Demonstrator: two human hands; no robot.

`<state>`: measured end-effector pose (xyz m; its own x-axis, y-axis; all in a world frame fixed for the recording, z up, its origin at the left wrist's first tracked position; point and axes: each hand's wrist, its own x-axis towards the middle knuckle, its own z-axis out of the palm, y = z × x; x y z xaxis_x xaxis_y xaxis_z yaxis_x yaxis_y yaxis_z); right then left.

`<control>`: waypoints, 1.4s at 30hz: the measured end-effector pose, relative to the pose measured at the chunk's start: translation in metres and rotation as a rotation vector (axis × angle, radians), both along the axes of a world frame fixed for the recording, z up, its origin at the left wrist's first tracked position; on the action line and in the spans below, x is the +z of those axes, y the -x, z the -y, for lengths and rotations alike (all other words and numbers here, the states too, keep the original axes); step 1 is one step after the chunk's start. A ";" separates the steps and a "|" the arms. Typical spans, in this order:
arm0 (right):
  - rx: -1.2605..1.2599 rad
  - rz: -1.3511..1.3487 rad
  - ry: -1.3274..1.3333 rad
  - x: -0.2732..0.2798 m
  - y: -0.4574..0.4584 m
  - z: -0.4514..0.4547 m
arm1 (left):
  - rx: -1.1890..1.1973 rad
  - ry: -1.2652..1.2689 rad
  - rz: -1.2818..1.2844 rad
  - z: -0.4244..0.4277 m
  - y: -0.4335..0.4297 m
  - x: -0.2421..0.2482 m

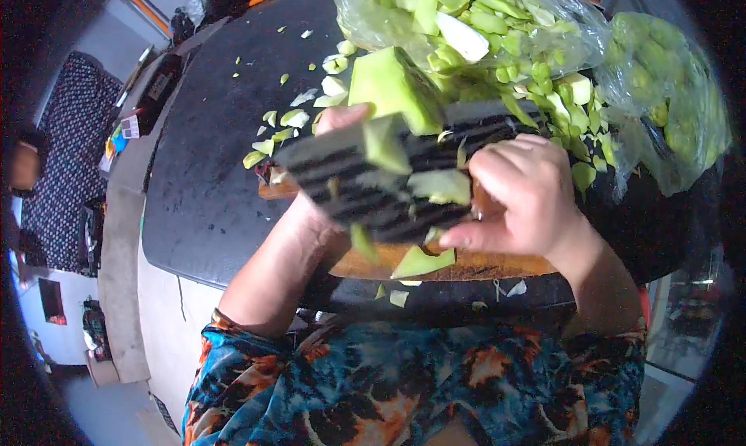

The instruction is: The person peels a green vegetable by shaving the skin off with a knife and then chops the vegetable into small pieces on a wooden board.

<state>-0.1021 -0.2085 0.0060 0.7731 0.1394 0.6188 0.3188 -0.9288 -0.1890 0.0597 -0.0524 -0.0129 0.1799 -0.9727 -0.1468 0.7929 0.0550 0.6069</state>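
My left hand (342, 119) grips a large peeled green piece of fruit or vegetable (387, 87), its thumb along the near side and the other fingers hidden. My right hand (518, 195) is closed on the handle of a broad dark cleaver (373, 184), whose blurred blade lies in front of the left wrist and below the green piece. Pale green slices (440, 186) cling to or fall across the blade. Under the hands is a wooden cutting board (495, 262), with a cut piece (422, 262) at its near edge.
A clear plastic bag (361, 15) heaped with green peelings stands at the far side of the dark table (198, 213). Another bag (670, 102) of green produce sits at the right. Scraps (294, 118) lie about the board. A person (26, 163) is at the far left, beside patterned cloth.
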 end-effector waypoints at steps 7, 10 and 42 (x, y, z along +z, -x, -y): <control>-0.303 -0.126 -0.387 -0.007 -0.011 0.030 | 0.120 -0.066 0.307 0.002 0.027 0.003; -0.521 -0.115 -0.417 -0.010 -0.012 0.067 | 0.224 -0.109 0.341 0.010 0.037 0.010; -0.166 -0.088 -0.386 0.008 0.004 0.015 | 0.176 0.026 0.219 0.004 0.018 -0.006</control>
<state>-0.1060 -0.2233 0.0137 0.8176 -0.2205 0.5319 0.1378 -0.8220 -0.5526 0.0413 -0.0561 -0.0184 0.3708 -0.9267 -0.0612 0.6203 0.1980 0.7590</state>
